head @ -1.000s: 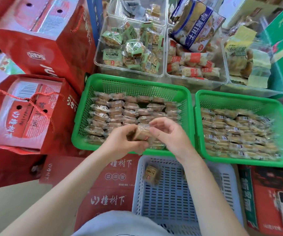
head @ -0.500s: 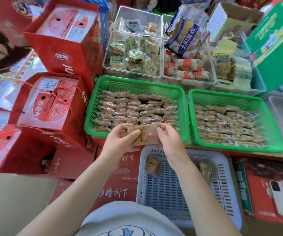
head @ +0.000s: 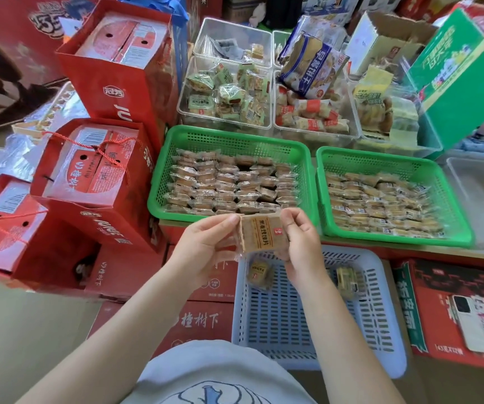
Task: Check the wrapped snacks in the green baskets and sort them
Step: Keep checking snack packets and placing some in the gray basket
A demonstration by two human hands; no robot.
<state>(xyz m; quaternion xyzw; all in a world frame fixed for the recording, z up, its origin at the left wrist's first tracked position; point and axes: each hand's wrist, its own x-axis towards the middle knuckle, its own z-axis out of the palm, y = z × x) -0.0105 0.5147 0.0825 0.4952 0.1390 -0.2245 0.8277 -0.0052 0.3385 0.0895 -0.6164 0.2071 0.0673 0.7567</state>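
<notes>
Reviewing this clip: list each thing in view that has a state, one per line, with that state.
Left hand: pinches the held snack's left end.
Right hand: pinches its right end.
Held snack: wrapped, label up, above the white basket's far edge.
Left green basket: filled with rows of wrapped snacks.
Right green basket: filled likewise.
White basket: mostly bare, two snacks inside.

Right hand (head: 300, 246) covers the held snack's (head: 261, 233) right end
</notes>
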